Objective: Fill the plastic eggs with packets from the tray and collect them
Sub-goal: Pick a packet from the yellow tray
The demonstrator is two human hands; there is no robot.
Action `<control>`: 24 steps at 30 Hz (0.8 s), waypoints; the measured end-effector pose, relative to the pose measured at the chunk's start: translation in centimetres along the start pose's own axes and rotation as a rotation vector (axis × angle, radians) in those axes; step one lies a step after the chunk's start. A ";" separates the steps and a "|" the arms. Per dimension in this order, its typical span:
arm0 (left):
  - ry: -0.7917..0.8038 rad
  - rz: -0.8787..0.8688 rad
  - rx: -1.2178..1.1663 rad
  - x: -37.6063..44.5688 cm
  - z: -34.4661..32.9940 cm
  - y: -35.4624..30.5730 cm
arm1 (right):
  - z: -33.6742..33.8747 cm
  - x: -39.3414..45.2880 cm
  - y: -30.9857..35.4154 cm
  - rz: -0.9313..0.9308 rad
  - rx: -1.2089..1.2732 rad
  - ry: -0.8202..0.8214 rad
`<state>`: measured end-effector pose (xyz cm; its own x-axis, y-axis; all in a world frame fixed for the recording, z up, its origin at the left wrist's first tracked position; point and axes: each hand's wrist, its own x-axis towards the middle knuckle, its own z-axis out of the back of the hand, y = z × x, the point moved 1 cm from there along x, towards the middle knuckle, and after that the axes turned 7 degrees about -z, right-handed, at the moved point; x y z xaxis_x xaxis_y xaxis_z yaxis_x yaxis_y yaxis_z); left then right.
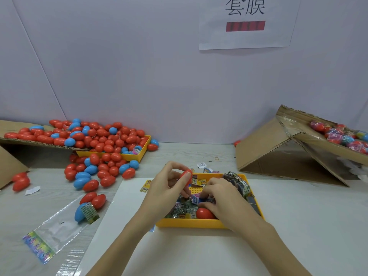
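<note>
At frame centre the left hand (169, 182) pinches a red egg half (187, 176) over the yellow tray (191, 224). The right hand (221, 198) is curled into the packets (185, 208), apparently pinching one. Another red half (204, 213) lies in the tray. Much is left, I judge: the egg pile (95, 144) at left is large, while wrapped eggs (342, 134) fill a box (278, 148) at upper right.
</note>
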<state>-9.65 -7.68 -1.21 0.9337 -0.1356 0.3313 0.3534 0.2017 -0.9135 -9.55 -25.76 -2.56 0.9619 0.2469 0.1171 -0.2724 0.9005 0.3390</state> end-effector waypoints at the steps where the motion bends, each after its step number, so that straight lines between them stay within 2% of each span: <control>1: 0.004 -0.001 -0.001 0.0 -0.1 0.0 | 0.0 0.0 0.0 0.003 0.017 -0.014; 8: -0.008 -0.004 -0.008 0.0 0.0 0.2 | 0.2 -0.3 -0.4 -0.050 0.164 -0.052; 15: -0.036 -0.065 0.042 -0.2 0.0 0.1 | 1.1 -0.5 -0.6 -0.053 0.426 -0.296; 18: -0.025 -0.080 0.035 -0.4 -0.3 -0.1 | 1.2 -0.4 -1.1 -0.072 0.586 -0.222; 20: -0.011 -0.074 0.019 -0.4 -0.4 -0.2 | 1.2 -0.5 -1.2 -0.056 0.572 -0.186; 24: -0.015 -0.061 0.023 -0.4 -0.4 -0.3 | 1.1 -0.7 -1.2 -0.115 0.567 -0.241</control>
<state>-10.17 -8.10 -1.20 0.9110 -0.1340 0.3901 0.4110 0.2156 -0.8858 -9.88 -27.41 -2.03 0.9718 0.0127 0.2353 -0.2003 0.5706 0.7964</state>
